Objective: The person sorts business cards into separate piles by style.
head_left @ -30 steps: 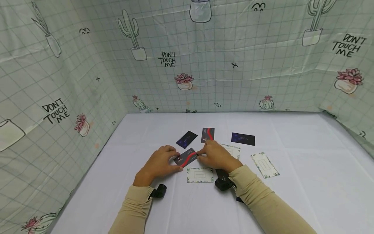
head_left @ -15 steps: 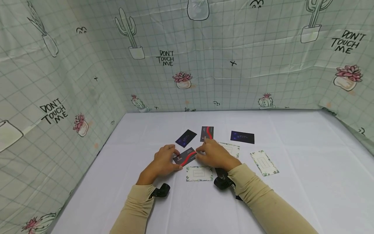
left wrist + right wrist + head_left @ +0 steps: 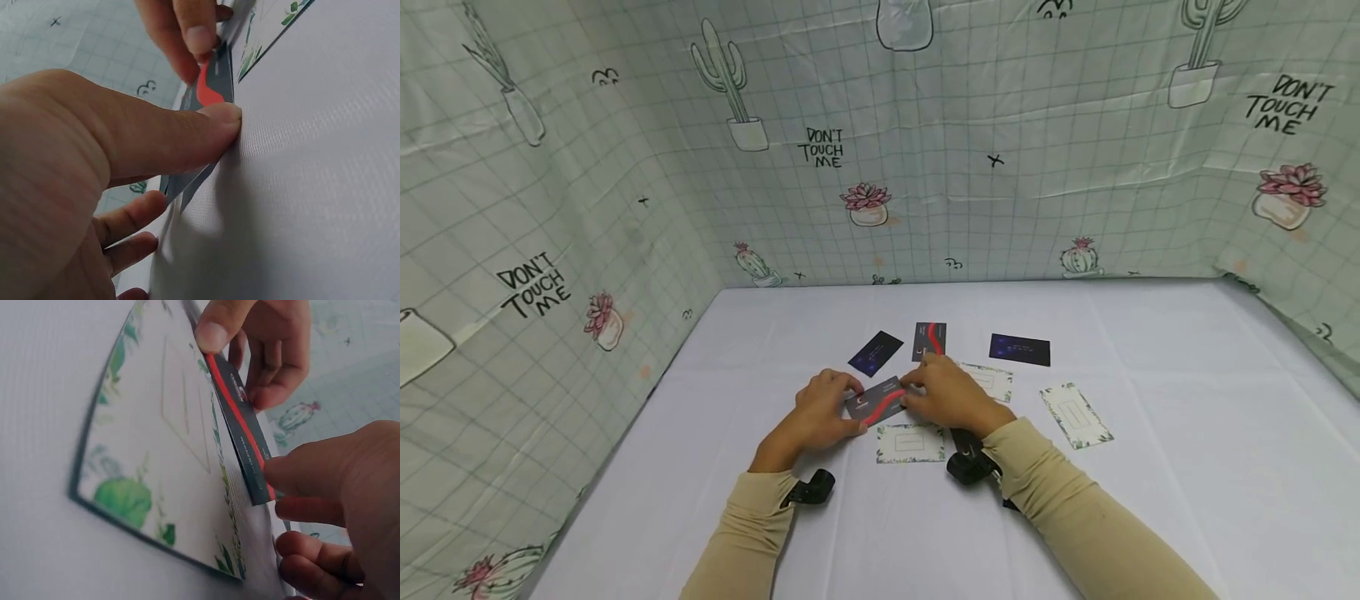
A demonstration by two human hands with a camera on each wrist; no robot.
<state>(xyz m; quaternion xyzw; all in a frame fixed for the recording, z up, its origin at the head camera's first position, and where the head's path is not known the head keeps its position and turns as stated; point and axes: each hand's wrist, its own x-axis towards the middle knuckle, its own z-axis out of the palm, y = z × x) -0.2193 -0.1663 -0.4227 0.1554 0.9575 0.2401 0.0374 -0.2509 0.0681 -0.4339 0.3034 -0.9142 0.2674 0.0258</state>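
Observation:
A grey business card (image 3: 876, 402) with a red wavy stripe lies between both hands, tilted in the head view. My left hand (image 3: 822, 410) holds its left end, thumb on the near edge and fingers at the far side; the left wrist view shows that thumb (image 3: 219, 122) close up. At the right end, my right hand (image 3: 949, 393) pinches the card's corner between thumb and finger. A white leaf-bordered card (image 3: 910, 444) lies just nearer the body, large in the right wrist view. Beyond the right fingers lies a second grey card with a red stripe (image 3: 929, 337), partly covered.
Dark blue cards lie at the back, one left (image 3: 876, 353) and one right (image 3: 1019, 350). Another white leaf-bordered card (image 3: 1076, 415) is at the right, and one (image 3: 992, 382) is partly behind my right hand. A dark corner shows under the right sleeve (image 3: 1060, 492). Patterned cloth (image 3: 925, 167) walls the white table.
The view has shifted slightly. Both hands stay at the grey card, which keeps nearly the same place; the right fingertips sit a little further over its right end.

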